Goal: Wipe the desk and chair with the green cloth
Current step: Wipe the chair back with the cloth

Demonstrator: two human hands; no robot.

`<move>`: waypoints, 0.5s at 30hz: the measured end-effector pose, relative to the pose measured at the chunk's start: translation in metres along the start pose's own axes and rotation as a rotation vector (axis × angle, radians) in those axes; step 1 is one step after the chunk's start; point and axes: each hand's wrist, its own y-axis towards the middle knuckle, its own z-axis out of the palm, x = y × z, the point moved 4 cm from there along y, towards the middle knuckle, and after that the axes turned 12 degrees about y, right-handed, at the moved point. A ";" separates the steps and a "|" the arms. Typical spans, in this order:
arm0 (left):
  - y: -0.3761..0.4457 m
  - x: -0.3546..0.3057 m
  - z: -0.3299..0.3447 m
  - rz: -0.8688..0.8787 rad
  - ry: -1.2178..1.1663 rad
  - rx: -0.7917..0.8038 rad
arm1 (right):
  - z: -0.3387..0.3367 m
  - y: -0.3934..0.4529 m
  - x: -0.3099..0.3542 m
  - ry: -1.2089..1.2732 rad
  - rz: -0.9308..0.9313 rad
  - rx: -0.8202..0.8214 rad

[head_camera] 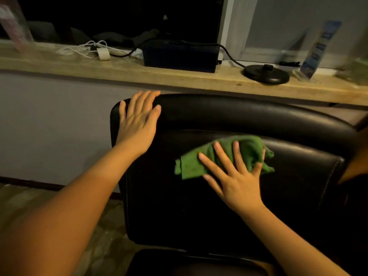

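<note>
Head view looks down on a long pale surface (119,65) carrying a dark box (179,56) and a round black base (266,73). Below it stands a black chair (229,116). The left hand (137,124) lies open and flat on the chair's upper left corner. The right hand (237,176), fingers spread, presses the bunched green cloth (199,162) against the backrest.

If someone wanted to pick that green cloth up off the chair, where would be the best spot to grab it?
Probably the bunched ridge of the green cloth, pinched from above: the folds stand up there and give something to close on. The right hand already presses flat on its middle, while the left hand steadies the chair. The flat left corner would be harder to pinch.
</note>
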 end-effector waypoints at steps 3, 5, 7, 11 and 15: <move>0.001 0.001 0.000 -0.010 0.016 -0.001 | 0.003 0.018 0.016 0.018 0.042 -0.013; 0.001 0.001 0.000 -0.013 0.030 -0.003 | 0.022 -0.002 0.033 0.032 -0.081 0.048; 0.001 0.000 0.000 -0.006 0.044 0.001 | 0.041 -0.035 0.045 0.015 -0.282 0.165; 0.000 -0.001 -0.001 0.010 0.076 0.005 | 0.059 -0.082 0.037 -0.028 -0.520 0.303; -0.001 0.001 -0.001 0.015 0.119 0.030 | 0.048 -0.082 0.015 -0.073 -0.668 0.358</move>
